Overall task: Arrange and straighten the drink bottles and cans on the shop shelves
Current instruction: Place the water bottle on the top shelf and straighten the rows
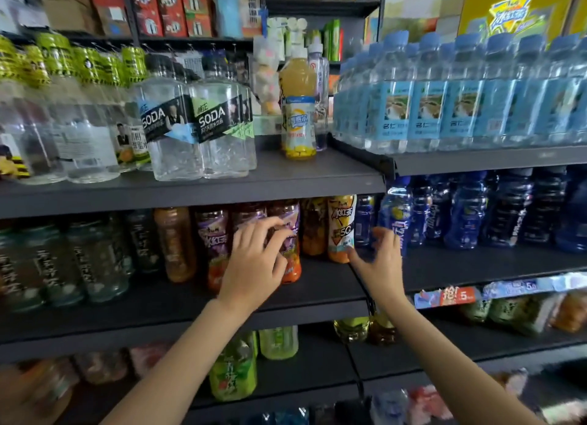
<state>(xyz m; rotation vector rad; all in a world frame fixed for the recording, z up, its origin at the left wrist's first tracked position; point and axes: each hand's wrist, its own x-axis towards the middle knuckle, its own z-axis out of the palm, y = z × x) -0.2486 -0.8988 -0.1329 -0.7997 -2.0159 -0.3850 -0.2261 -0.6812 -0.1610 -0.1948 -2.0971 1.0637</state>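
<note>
On the middle shelf (317,297), my left hand (254,262) reaches in with its fingers curled onto a purple-labelled tea bottle (290,215) at the front of the row. A second purple-labelled bottle (212,237) stands just left of it. My right hand (379,259) hovers with fingers spread and loosely bent between a yellow-labelled iced tea bottle (341,224) and a dark blue drink bottle (395,212). Its thumb is near the yellow bottle's base, and it holds nothing.
Clear soda bottles (178,129) and a lone yellow juice bottle (298,107) stand on the upper shelf. Light blue water bottles (460,100) fill the upper right. Dark blue bottles (508,208) line the right shelf, dark green tea bottles (63,259) the left, green bottles (233,370) below.
</note>
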